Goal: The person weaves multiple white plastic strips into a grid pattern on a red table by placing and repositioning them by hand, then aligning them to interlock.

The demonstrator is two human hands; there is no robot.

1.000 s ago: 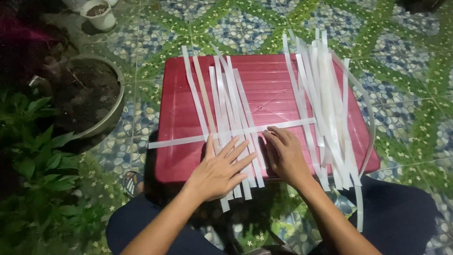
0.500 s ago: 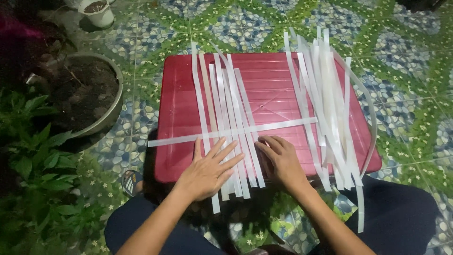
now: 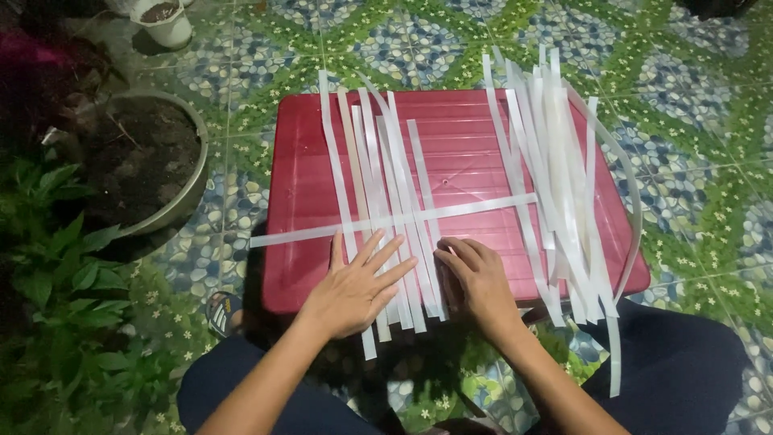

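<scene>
On the lid: a red lid (image 3: 483,153) sat on the tiled floor (image 3: 692,169), white strips laid across it.
Left hand: the left hand (image 3: 354,286) lay flat, fingers spread wide, pressing the near ends of the upright strips (image 3: 378,161) down.
Right hand: the right hand (image 3: 475,278) rested just beside it, fingers curled narrow on the strip ends; whether they pinched one, I could not tell.
Cross strip: one long cross strip (image 3: 483,208) ran sideways through the uprights, just beyond both hands.
Spare pile: a loose pile (image 3: 555,169) lay to the right, some ends hanging off the near edge.
Nearby: a soil-filled pot (image 3: 137,161) and leafy plants (image 3: 64,282) stood to the left.
Risk: lift that left palm and, to my eye, the uprights could slide or fan apart, since nothing else pinned them; a brushing wrist could drag the spare pile off the edge.
</scene>
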